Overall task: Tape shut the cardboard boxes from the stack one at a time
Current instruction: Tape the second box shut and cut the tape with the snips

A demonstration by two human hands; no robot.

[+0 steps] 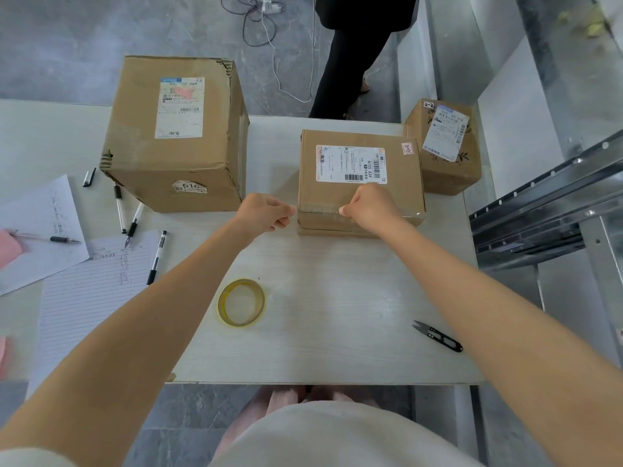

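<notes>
Head view: left hand [266, 212], right hand [369, 207] stretch tape [318, 210] left-to-right across box [323, 193]

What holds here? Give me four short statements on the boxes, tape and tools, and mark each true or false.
1. The tape roll lies flat on the table, in neither hand. True.
2. The snips are held in the right hand. False: they lie on the table beside the right forearm.
3. The left hand and the right hand both pinch a clear tape strip at the near edge of the middle box. True.
4. The large box is stacked on the middle box. False: it stands on the table to the left of it, apart.
</notes>
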